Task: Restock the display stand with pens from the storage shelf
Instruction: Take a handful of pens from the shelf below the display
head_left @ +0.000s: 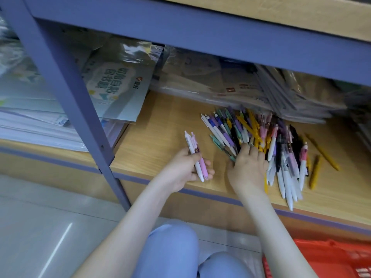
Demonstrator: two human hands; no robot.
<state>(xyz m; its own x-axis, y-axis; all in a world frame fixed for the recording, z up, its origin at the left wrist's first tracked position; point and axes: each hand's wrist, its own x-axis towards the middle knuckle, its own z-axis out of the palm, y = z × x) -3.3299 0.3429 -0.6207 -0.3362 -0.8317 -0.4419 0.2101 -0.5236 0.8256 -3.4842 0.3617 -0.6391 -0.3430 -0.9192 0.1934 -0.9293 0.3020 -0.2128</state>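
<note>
While the left hand (185, 168) curls around two pens (194, 155), one white and one pink, just left of the frame's centre, the right hand (248, 169) lies palm down beside it. Its fingers (253, 151) are stretched forward and close together, with the tips resting on the near edge of a loose pile of pens (261, 131). The two held pens stand almost upright in the picture. Their clip ends poke out above the thumb and their tips reach past the lower fingers.

The pile spreads over the wooden board of the storage shelf (160, 125), right of centre. It is a jumble of white, purple, yellow, pink, green and black barrels lying at crossed angles. Several white ones fan down towards the board's front edge. Two mustard-yellow pens (322, 152) lie apart from the heap, further right.

Behind the pile, flat plastic-wrapped packs (220, 85) are stacked under the upper shelf. A pale printed pack (118, 81) leans at upper centre-left. A blue-grey metal upright (66, 87) slants across the left of the frame, and stacked white sheets (30, 127) lie beyond it. At the bottom are the person's knees in light blue trousers (172, 247), with a red plastic basket (331, 257) in the lower right corner.
</note>
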